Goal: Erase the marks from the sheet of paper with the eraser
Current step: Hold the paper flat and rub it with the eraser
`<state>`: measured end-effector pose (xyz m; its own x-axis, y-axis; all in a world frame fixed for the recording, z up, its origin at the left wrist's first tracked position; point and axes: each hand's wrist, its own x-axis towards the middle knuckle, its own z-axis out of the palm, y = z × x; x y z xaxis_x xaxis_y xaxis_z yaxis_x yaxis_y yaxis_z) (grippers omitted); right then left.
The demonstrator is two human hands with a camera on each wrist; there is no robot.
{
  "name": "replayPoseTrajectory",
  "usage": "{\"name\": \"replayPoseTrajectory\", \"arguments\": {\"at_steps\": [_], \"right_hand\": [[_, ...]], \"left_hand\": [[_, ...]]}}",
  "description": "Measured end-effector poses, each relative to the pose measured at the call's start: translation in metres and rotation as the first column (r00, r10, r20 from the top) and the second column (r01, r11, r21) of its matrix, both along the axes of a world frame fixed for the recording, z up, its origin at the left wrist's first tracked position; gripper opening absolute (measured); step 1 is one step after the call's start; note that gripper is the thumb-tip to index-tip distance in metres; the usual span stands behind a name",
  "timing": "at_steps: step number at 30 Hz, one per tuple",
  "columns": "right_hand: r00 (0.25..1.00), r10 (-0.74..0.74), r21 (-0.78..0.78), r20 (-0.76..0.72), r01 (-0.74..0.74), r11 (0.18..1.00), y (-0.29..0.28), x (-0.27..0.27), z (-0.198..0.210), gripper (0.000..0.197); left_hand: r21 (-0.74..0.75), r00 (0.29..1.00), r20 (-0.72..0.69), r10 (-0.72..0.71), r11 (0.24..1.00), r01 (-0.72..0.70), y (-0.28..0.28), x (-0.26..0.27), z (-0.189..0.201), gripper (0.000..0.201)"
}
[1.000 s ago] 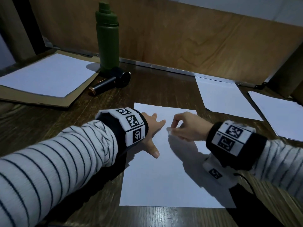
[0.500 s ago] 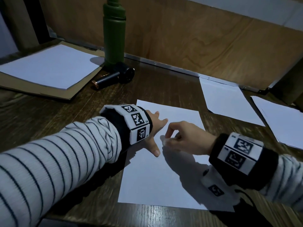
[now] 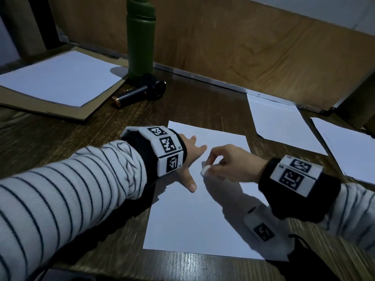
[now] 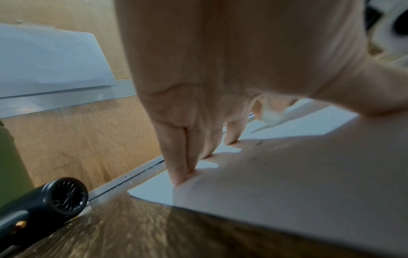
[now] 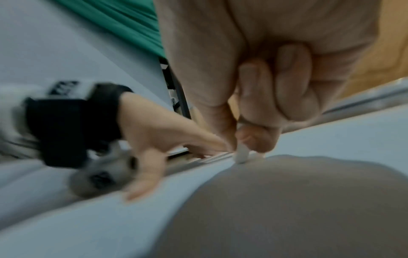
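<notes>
Step in hand: the erasing itself; the person rubs the upper part of the sheet of paper (image 3: pixel 194 216).
Right hand (image 3: pixel 233 165): grasping the white eraser (image 3: pixel 204 170) in a pinch between thumb and fingertips, its tip on the sheet.
Left hand (image 3: pixel 189 157): released, the fingers (image 4: pixel 176 157) straight and spread, pressing the sheet flat just beside the eraser.
Sheet of paper: lies on the wooden table (image 3: pixel 60 142), toward its near edge, in the middle.
Marks: a few faint dark strokes (image 4: pixel 258 142) show close to the left fingertips; in the head view I cannot see them.
Next move: probably short strokes with light pressure toward these strokes, while the left hand holds the sheet so it does not slide or wrinkle.
Far edge of table: a green bottle (image 3: pixel 141 37) and a small black fan (image 3: pixel 146 91), well apart from the work.
</notes>
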<state>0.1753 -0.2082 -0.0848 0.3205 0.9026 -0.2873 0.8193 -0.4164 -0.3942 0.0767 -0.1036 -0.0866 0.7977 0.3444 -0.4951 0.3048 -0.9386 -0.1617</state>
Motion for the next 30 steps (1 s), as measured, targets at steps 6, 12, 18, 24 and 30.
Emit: {"name": "replayPoseTrajectory", "arguments": {"at_steps": [6, 12, 18, 24, 30], "right_hand": [[0.997, -0.066, 0.061, 0.051, 0.063, 0.996, 0.008, 0.001, -0.004, 0.013], [0.995, -0.101, 0.016, 0.018, 0.1, 0.995, 0.008, 0.001, -0.001, 0.015], [0.999, -0.032, 0.041, 0.009, 0.031, 0.999, 0.013, -0.01, -0.005, 0.008], [0.98, -0.169, 0.027, 0.109, 0.167, 0.986, 0.011, 0.018, 0.004, 0.016], [0.996, 0.077, -0.084, -0.048, -0.081, 0.993, -0.005, -0.001, 0.002, 0.011]], "left_hand": [[-0.003, 1.0, -0.008, -0.011, 1.0, 0.011, 0.0, 0.0, 0.001, 0.117], [0.004, 1.0, -0.005, -0.009, 1.0, 0.01, 0.0, 0.001, 0.0, 0.117], [-0.04, 1.0, 0.008, -0.029, 0.999, 0.03, 0.002, 0.0, 0.001, 0.108], [-0.002, 1.0, -0.009, -0.003, 1.0, 0.003, 0.001, -0.001, 0.001, 0.116], [-0.017, 1.0, 0.001, -0.004, 1.0, 0.004, 0.0, -0.001, 0.002, 0.115]]}}
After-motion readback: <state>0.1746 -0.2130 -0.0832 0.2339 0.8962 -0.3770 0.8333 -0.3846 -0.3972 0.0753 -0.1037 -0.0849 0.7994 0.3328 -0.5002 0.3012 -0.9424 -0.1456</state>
